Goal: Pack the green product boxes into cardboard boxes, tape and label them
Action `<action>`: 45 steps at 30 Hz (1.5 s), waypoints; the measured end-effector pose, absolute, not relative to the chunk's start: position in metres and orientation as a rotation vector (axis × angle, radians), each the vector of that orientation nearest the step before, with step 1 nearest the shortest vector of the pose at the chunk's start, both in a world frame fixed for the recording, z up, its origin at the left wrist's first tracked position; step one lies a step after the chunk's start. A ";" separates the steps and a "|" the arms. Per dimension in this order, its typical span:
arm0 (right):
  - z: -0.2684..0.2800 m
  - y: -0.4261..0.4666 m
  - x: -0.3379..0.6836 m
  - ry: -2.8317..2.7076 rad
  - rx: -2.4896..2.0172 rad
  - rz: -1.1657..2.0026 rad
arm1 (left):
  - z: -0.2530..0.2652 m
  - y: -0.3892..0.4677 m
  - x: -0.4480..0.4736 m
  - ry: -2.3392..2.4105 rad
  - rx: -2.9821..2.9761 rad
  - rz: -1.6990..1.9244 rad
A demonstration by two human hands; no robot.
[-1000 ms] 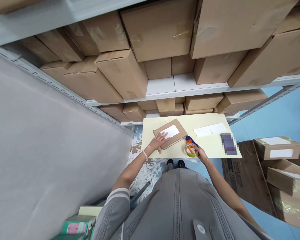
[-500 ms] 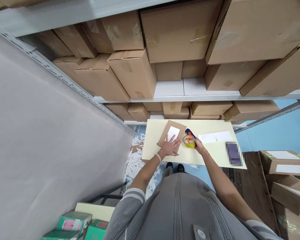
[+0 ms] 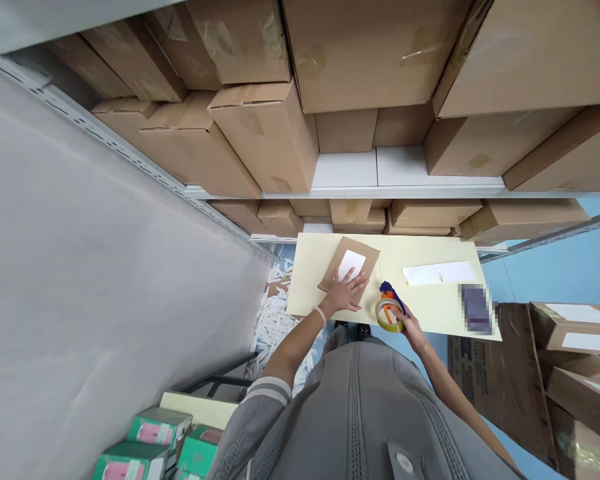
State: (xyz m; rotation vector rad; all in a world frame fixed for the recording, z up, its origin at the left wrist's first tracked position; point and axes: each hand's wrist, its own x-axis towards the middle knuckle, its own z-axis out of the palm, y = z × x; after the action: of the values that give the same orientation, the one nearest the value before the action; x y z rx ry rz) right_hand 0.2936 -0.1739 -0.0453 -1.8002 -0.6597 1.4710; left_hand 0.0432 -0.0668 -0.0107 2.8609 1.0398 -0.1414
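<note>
A flat cardboard box point(image 3: 336, 261) with a white label point(image 3: 351, 264) lies tilted on the pale yellow tabletop point(image 3: 310, 248). My left hand point(image 3: 347, 292) rests on the box with fingers spread, its fingertips over the label's lower part. In my right hand point(image 3: 411, 328) is an orange and blue tape dispenser point(image 3: 389, 293) loaded with a roll of yellowish tape point(image 3: 389, 323). I hold the dispenser by the table's front edge, to the right of the box and apart from it.
A white paper strip point(image 3: 437, 273) and a blurred dark rectangular item point(image 3: 477, 309) lie on the table's right part. Shelves of cardboard boxes point(image 3: 265, 137) rise behind. White paper scraps point(image 3: 275, 327) cover the floor at left. Labelled boxes point(image 3: 577, 327) are stacked at right, green boxes point(image 3: 153, 433) lower left.
My right hand has drawn the tape dispenser back toward me and slightly right, away from the box's edge. My left hand stays flat on the box. The view has shifted a little.
</note>
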 end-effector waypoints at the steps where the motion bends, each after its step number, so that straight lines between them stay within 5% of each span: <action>1: -0.045 -0.178 0.297 -0.689 -1.841 1.445 | -0.010 -0.067 0.043 1.041 2.862 -0.145; 17: -0.008 -0.061 0.347 -1.677 -1.857 1.471 | -0.007 -0.069 0.052 1.075 2.875 -0.145; 24: 0.020 -0.005 0.329 -2.374 -1.872 1.058 | -0.012 -0.065 0.052 1.028 2.862 -0.184; 27: 0.020 0.000 0.317 -2.338 -1.906 0.960 | -0.011 -0.064 0.054 1.063 2.846 -0.192; 33: 0.002 -0.027 0.319 -1.376 -2.060 1.486 | -0.006 -0.064 0.058 1.140 2.833 -0.149; 38: -0.009 -0.061 0.308 -1.178 -2.087 1.630 | -0.004 -0.065 0.059 1.169 2.833 -0.139; 41: -0.007 -0.071 0.307 -1.220 -2.044 1.556 | -0.004 -0.065 0.060 1.165 2.834 -0.138; 45: 0.011 -0.058 0.314 -1.931 -2.002 1.096 | -0.007 -0.064 0.061 1.146 2.832 -0.153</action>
State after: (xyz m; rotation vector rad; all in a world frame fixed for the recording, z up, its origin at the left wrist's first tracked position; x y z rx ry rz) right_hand 0.3144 -0.0576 0.0110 -2.0016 -1.9311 1.0963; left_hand 0.0615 -0.0644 -0.0068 2.8324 1.1464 -0.1528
